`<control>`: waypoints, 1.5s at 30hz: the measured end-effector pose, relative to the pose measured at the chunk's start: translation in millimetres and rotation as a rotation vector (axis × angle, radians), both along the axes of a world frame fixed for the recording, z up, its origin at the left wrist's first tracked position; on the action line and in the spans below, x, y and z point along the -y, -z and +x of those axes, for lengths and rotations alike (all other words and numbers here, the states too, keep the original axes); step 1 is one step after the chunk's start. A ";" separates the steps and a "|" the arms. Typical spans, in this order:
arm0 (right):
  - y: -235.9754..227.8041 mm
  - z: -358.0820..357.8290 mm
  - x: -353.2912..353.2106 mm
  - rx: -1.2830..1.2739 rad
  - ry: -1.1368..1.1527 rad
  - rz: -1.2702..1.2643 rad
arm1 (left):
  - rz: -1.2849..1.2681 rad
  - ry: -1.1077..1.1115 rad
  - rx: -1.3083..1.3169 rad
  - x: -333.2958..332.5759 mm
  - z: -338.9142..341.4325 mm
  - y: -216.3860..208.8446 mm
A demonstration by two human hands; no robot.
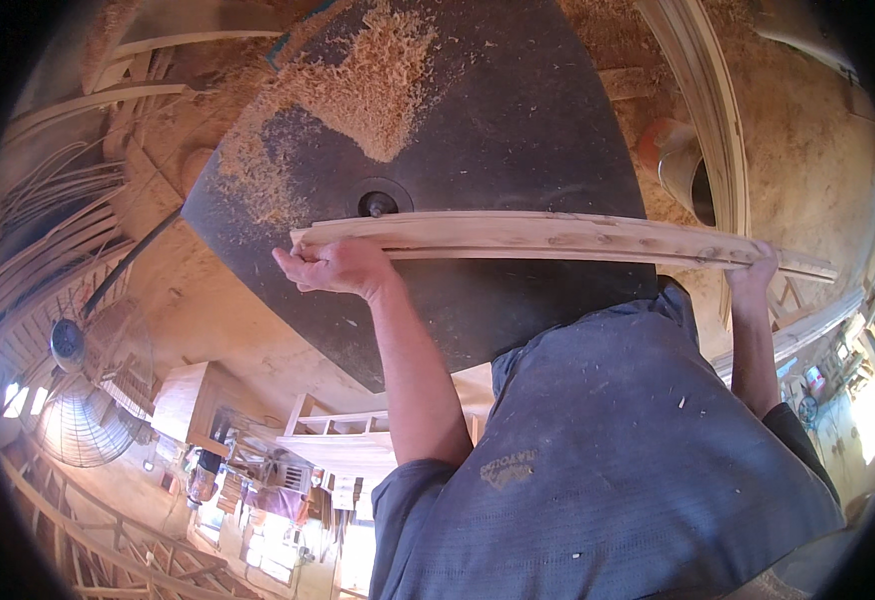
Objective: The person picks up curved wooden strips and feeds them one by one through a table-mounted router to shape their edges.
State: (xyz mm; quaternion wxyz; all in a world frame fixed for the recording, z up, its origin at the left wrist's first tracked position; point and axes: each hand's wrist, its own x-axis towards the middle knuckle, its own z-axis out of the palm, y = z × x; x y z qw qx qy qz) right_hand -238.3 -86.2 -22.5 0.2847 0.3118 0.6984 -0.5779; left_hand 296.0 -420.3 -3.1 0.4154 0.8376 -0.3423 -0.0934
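A long pale wooden strip [518, 236] with grooves along its length lies across the dark machine table [518, 130], its right part reaching out past the table's edge. My left hand [343, 268] is at the strip's left end, holding it from the near side with the fingers partly curled. Out at the other end, my right hand [755, 266] grips the strip, its fingers wrapped round the wood. Just beyond the strip's far edge, near my left hand, a dark spindle [378, 204] stands in a round opening in the table. Whether it touches the wood is unclear.
Wood shavings [373, 85] are heaped on the far left of the table. Long wooden strips [713, 110] extend beyond the table at the right, by a bucket-like container [683, 170]. A caged fan [88, 420] stands at left, near stacked curved wood [58, 240].
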 end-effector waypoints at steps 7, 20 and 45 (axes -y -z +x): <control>-7.9 37.4 45.8 0.044 -0.060 -0.038 | -0.144 0.022 -0.102 16.4 43.2 11.7; -29.5 92.7 102.9 0.104 -0.023 -0.084 | -0.272 0.071 -0.183 41.7 103.1 17.9; -26.5 5.6 76.1 -0.099 0.154 0.000 | 0.211 -0.015 0.225 24.8 116.6 22.8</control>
